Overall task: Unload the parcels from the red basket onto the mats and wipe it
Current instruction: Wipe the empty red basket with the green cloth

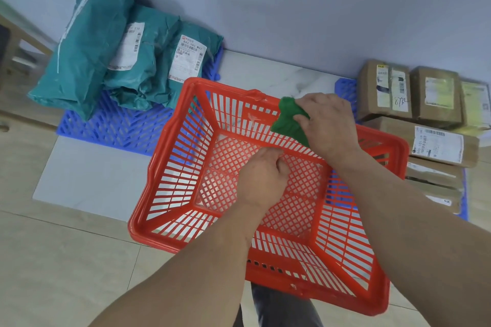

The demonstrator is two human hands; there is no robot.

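While the red basket (170, 175) holds no parcels, right hand (328, 127) clutching green cloth (288, 121), left hand (261, 180) fisted inside

two bare forearms enter from the lower edge of the frame, with no sleeves showing on either; the left hand (261, 180) sits near the middle of the frame and the right hand (328, 125) right of centre, higher up; neither shows a ring, watch or glove; at the bottom centre, between the arms, a strip of dark grey-blue trouser leg (279, 308) is visible, its fabric plain
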